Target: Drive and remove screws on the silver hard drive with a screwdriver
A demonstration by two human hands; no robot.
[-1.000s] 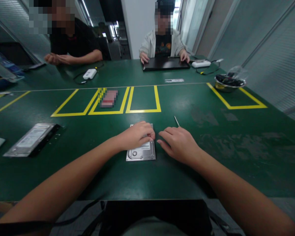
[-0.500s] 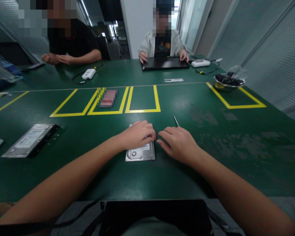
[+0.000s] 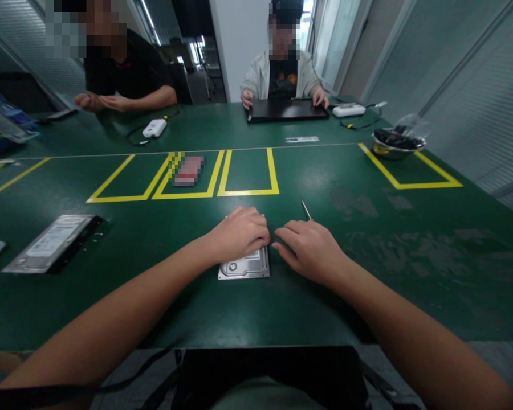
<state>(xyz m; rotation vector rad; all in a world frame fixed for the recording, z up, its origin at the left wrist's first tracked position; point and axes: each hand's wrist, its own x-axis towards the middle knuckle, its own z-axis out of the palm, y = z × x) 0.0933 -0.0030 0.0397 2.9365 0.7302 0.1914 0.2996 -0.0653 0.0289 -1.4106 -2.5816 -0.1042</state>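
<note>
A silver hard drive (image 3: 250, 267) lies flat on the green table in front of me. Over its upper part rests my left hand (image 3: 241, 233), fingers curled and pressed together near the drive's right edge; what they hold, if anything, is hidden. Just right of the drive, my right hand (image 3: 308, 247) is on the table side, thumb and fingers apart with nothing seen between them. A thin metal rod (image 3: 306, 210) sticks out beyond the back of my right hand; its other end is hidden behind the hand.
Further left lie more silver drives (image 3: 51, 242) with a black edge. Yellow tape frames (image 3: 248, 192) mark the table, one around a pink item (image 3: 189, 171). A metal bowl (image 3: 397, 145) stands back right. Two people sit opposite, one holding a black panel (image 3: 288, 110).
My left hand has shifted very slightly over the drive. My right hand looks unchanged. Across the table, the person at the left has moved their head a little.
</note>
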